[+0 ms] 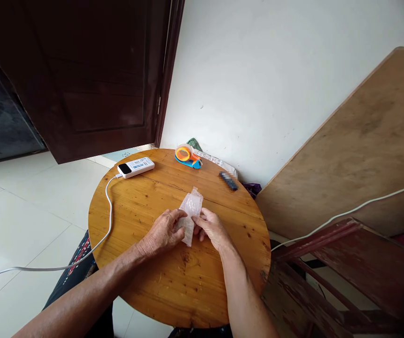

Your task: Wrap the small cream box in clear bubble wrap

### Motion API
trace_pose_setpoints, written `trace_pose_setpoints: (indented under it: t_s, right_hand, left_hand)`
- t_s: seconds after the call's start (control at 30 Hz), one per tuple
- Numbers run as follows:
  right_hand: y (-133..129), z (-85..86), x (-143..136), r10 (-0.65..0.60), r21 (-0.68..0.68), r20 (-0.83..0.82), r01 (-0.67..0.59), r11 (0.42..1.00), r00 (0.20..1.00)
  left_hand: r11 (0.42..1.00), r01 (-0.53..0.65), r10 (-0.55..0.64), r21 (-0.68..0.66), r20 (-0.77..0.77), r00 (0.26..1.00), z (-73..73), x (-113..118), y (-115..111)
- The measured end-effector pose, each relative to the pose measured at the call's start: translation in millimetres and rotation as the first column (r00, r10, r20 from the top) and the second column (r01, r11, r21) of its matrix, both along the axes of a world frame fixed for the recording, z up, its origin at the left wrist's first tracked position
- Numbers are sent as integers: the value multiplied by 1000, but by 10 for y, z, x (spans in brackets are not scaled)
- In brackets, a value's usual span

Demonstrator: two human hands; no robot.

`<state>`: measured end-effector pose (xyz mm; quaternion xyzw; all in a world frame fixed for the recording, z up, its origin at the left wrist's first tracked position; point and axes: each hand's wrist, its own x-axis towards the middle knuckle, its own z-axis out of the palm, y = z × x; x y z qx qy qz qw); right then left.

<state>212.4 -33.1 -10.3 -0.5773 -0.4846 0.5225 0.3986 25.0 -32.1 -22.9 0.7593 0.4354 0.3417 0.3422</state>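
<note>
A crinkled, translucent piece of bubble wrap [191, 204] is between my two hands, just over the middle of the round wooden table [184, 291]. My left hand [167, 228] grips its left edge, with thumb and forefinger curved over the front. At the right edge, my right hand [211, 227] pinches the wrap, thumb on top and fingers curled behind. Whether anything lies inside the wrap I cannot tell.
Toward the table's back stand an orange and blue tape dispenser [187, 156] and a small blurred dark object [228, 180]. A white device [136, 167] trails a cable [109, 211] off the left side. A wooden chair [314, 249] is at the right.
</note>
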Motion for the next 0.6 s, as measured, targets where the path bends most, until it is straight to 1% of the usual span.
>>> trace_pose_setpoints:
  t_s: [0.13, 0.27, 0.37, 0.43, 0.53, 0.6]
  right_hand:
    - [8, -30, -17, -56, 57, 2, 56, 997, 998]
    - [16, -9, -13, -137, 124, -79, 147, 981, 987]
    - [23, 5, 4, -138, 154, -102, 153, 976, 985]
    - [26, 2, 19, -134, 138, -64, 142, 980, 989]
    - [19, -3, 33, -131, 61, 12, 130, 990, 991]
    - [7, 2, 29, -98, 28, 38, 97, 995, 994]
  left_hand:
    - [1000, 11, -11, 14, 1, 1000, -14, 2, 8]
    - [1000, 2, -2, 10, -1, 1000, -9, 7, 1]
    - [1000, 5, -5, -9, -7, 1000, 7, 6, -6]
    - [1000, 7, -8, -8, -13, 1000, 17, 6, -9]
    - [1000, 6, -6, 10, -7, 1000, 22, 12, -8]
    - [1000, 10, -10, 21, 8, 1000, 17, 17, -4]
